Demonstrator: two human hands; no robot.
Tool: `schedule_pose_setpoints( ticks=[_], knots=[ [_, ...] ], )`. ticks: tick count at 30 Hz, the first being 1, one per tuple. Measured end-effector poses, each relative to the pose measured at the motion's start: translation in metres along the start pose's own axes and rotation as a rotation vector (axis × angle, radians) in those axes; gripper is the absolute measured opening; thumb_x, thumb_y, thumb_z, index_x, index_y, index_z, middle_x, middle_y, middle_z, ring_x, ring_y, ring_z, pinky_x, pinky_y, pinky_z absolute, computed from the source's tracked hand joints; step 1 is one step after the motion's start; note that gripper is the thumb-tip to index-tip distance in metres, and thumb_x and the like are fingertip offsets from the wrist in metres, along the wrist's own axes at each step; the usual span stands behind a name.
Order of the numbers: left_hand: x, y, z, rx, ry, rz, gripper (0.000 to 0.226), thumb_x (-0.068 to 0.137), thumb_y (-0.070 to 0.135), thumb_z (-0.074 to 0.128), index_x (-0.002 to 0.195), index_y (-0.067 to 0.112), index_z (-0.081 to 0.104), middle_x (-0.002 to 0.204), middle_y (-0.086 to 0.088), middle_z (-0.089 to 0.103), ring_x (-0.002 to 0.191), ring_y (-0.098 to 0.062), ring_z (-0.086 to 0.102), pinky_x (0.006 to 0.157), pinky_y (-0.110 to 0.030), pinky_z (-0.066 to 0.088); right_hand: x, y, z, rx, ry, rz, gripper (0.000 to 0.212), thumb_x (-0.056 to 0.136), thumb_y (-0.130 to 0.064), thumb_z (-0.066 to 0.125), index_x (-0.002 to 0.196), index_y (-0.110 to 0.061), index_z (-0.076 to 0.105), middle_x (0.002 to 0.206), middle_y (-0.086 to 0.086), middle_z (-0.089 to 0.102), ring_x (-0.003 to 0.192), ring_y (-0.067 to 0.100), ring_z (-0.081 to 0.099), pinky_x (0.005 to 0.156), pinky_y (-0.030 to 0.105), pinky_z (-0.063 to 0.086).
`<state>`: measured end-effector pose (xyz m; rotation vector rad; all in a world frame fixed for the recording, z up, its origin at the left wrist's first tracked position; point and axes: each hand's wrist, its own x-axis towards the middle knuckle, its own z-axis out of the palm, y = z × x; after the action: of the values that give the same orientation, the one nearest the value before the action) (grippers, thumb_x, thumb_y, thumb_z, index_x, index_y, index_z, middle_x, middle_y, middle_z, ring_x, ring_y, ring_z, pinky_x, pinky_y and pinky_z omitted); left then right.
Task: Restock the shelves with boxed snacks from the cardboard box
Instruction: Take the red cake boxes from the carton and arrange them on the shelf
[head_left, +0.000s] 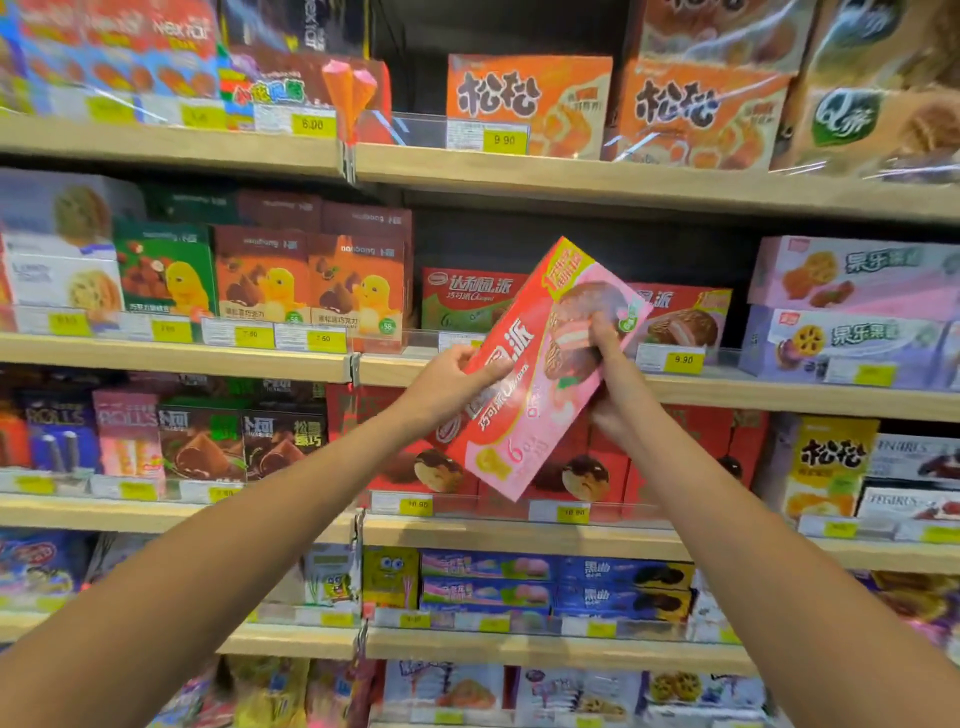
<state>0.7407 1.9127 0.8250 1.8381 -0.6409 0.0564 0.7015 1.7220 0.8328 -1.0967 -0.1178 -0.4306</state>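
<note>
I hold a pink and red snack box with a chocolate pie picture, tilted with its top end up to the right, in front of the middle shelf. My left hand grips its left edge. My right hand grips its right side, thumb on the front. Behind it on that shelf stand a green box of the same brand and a red one, with a dark gap between them. The cardboard box is out of view.
Wooden shelves full of boxed snacks fill the view: orange boxes above, yellow-chick boxes to the left, purple boxes to the right, red pie boxes below. Yellow price tags line the shelf edges behind clear rails.
</note>
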Motion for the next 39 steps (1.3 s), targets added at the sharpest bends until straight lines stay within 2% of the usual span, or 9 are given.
schedule_pose_setpoints(
  ticks=[4, 6, 9, 14, 18, 22, 27, 33, 39],
  knots=[
    [0.018, 0.028, -0.015, 0.225, 0.105, 0.112, 0.055, 0.075, 0.053, 0.069, 0.116, 0.021, 0.053, 0.1, 0.005, 0.065, 0.08, -0.008, 0.066, 0.071, -0.027, 0.056, 0.013, -0.015, 0.003, 0.021, 0.027, 0.014, 0.083, 0.05, -0.049, 0.085, 0.117, -0.006, 0.062, 0.118, 0.017, 0.065, 0.108, 0.031, 0.064, 0.094, 0.051, 0.049],
    [0.029, 0.042, -0.024, 0.383, 0.155, 0.168, 0.062, 0.072, 0.059, 0.069, 0.12, 0.022, 0.052, 0.104, 0.007, 0.062, 0.087, -0.011, 0.064, 0.078, -0.033, 0.056, 0.022, -0.027, 0.004, -0.055, 0.076, -0.03, 0.066, 0.064, -0.04, 0.079, 0.116, -0.003, 0.061, 0.112, 0.017, 0.066, 0.095, 0.028, 0.066, 0.085, 0.043, 0.053],
    [0.041, 0.059, -0.035, 0.594, 0.213, 0.258, 0.066, 0.072, 0.065, 0.064, 0.122, 0.025, 0.048, 0.105, 0.008, 0.058, 0.091, -0.014, 0.062, 0.082, -0.037, 0.054, 0.037, -0.044, 0.003, -0.211, 0.202, -0.111, 0.058, 0.081, -0.023, 0.071, 0.129, -0.001, 0.046, 0.102, 0.008, 0.061, 0.083, 0.018, 0.06, 0.081, 0.042, 0.05],
    [0.06, 0.085, -0.046, 0.787, 0.274, 0.381, 0.067, 0.074, 0.065, 0.062, 0.123, 0.022, 0.047, 0.114, 0.003, 0.061, 0.097, -0.015, 0.061, 0.083, -0.034, 0.051, 0.048, -0.068, 0.019, -0.774, 0.373, -0.373, 0.086, 0.082, -0.013, 0.067, 0.149, -0.011, 0.013, 0.151, 0.011, 0.02, 0.136, 0.023, 0.029, 0.106, 0.026, 0.028],
    [0.078, 0.104, -0.058, 1.022, 0.291, 0.478, 0.071, 0.073, 0.065, 0.063, 0.126, 0.02, 0.046, 0.121, 0.002, 0.059, 0.105, -0.018, 0.059, 0.08, -0.032, 0.045, 0.057, -0.077, 0.03, -1.128, 0.242, -0.655, 0.085, 0.077, -0.003, 0.059, 0.148, -0.011, 0.013, 0.151, 0.01, 0.015, 0.138, 0.026, 0.013, 0.117, 0.039, 0.017],
    [0.092, 0.107, -0.069, 1.138, 0.297, 0.542, 0.066, 0.07, 0.061, 0.066, 0.12, 0.021, 0.049, 0.116, 0.0, 0.061, 0.102, -0.022, 0.059, 0.08, -0.035, 0.048, 0.071, -0.078, 0.026, -1.371, 0.141, -0.729, 0.087, 0.074, -0.011, 0.064, 0.147, -0.014, 0.017, 0.154, 0.01, 0.014, 0.143, 0.028, 0.008, 0.118, 0.047, 0.011],
    [0.11, 0.105, -0.067, 1.261, 0.216, 0.538, 0.067, 0.071, 0.065, 0.064, 0.117, 0.019, 0.05, 0.114, 0.0, 0.062, 0.098, -0.02, 0.059, 0.077, -0.035, 0.05, 0.082, -0.078, 0.02, -1.669, 0.022, -0.836, 0.063, 0.078, -0.023, 0.067, 0.135, -0.013, 0.042, 0.142, 0.01, 0.036, 0.135, 0.025, 0.028, 0.115, 0.049, 0.02],
    [0.126, 0.097, -0.054, 1.393, 0.128, 0.585, 0.075, 0.074, 0.059, 0.066, 0.13, 0.016, 0.044, 0.127, -0.004, 0.057, 0.112, -0.022, 0.056, 0.089, -0.035, 0.045, 0.1, -0.069, 0.019, -1.797, -0.196, -0.694, 0.077, 0.081, -0.033, 0.068, 0.144, -0.016, 0.028, 0.143, 0.008, 0.038, 0.133, 0.024, 0.033, 0.11, 0.041, 0.03],
    [0.147, 0.085, -0.047, 1.47, 0.088, 0.553, 0.085, 0.075, 0.066, 0.059, 0.139, 0.015, 0.036, 0.134, -0.006, 0.054, 0.12, -0.024, 0.053, 0.098, -0.038, 0.043, 0.116, -0.052, 0.011, -1.72, -0.187, -0.542, 0.073, 0.084, -0.033, 0.067, 0.144, -0.019, 0.028, 0.136, 0.007, 0.043, 0.125, 0.022, 0.041, 0.1, 0.039, 0.044]
  ],
)
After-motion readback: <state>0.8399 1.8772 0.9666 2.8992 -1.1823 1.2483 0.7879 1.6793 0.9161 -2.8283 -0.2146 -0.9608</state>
